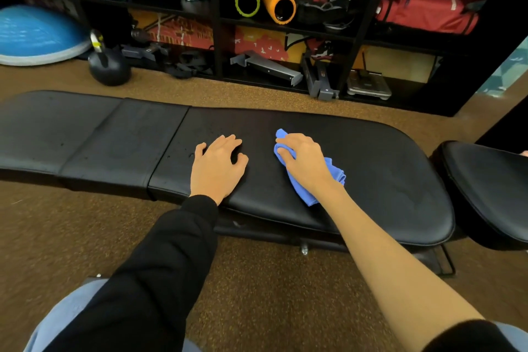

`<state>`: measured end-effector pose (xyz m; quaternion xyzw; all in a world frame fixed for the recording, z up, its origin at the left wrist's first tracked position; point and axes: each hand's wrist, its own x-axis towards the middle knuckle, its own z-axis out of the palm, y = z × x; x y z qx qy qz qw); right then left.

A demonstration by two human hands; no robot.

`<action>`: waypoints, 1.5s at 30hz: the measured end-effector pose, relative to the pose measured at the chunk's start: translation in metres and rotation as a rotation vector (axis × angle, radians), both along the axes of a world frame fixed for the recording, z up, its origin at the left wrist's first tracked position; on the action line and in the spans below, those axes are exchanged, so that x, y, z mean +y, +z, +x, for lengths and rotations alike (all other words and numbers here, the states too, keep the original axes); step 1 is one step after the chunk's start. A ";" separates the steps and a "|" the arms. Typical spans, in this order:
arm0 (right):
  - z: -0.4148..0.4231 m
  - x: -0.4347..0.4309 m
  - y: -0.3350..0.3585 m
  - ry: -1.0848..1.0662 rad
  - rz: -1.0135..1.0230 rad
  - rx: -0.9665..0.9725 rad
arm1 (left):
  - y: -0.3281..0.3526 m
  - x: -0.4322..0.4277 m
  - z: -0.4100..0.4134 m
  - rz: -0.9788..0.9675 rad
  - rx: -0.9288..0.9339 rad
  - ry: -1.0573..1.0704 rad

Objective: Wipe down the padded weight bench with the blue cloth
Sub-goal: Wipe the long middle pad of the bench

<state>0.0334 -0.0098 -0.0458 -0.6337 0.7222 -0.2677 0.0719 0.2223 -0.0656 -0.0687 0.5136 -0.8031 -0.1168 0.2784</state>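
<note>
The black padded weight bench [377, 168] lies across the view, left to right, with a separate seat pad [485, 188] at its right end. My right hand [305, 160] presses the bunched blue cloth [303, 191] onto the middle of the long pad, and part of the cloth sticks out under the wrist and past the fingertips. My left hand [217, 166] rests flat on the pad just left of it, fingers spread, holding nothing. Small specks dot the pad near the left hand.
A black shelf unit [217, 23] stands behind the bench with foam rollers [265, 0], bags and metal parts. A kettlebell [108, 66] and a blue balance dome [37, 34] sit on the brown floor at the back left. My knees show at the bottom edge.
</note>
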 end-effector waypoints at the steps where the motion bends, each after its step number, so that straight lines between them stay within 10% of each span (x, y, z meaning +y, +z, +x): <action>1: 0.004 0.005 0.000 0.018 0.002 -0.003 | 0.000 0.000 0.000 0.001 0.001 0.001; 10: -0.003 0.070 0.003 0.232 0.002 0.012 | 0.005 0.001 0.002 -0.002 -0.077 -0.038; 21: -0.011 0.015 -0.005 -0.080 0.036 0.055 | 0.005 0.001 0.002 -0.069 -0.134 -0.049; 34: -0.002 0.084 0.004 0.381 0.078 -0.020 | 0.002 0.000 0.005 -0.063 -0.143 -0.059; 45: 0.017 0.021 -0.005 0.080 -0.005 -0.043 | 0.003 0.000 0.004 -0.052 -0.129 -0.054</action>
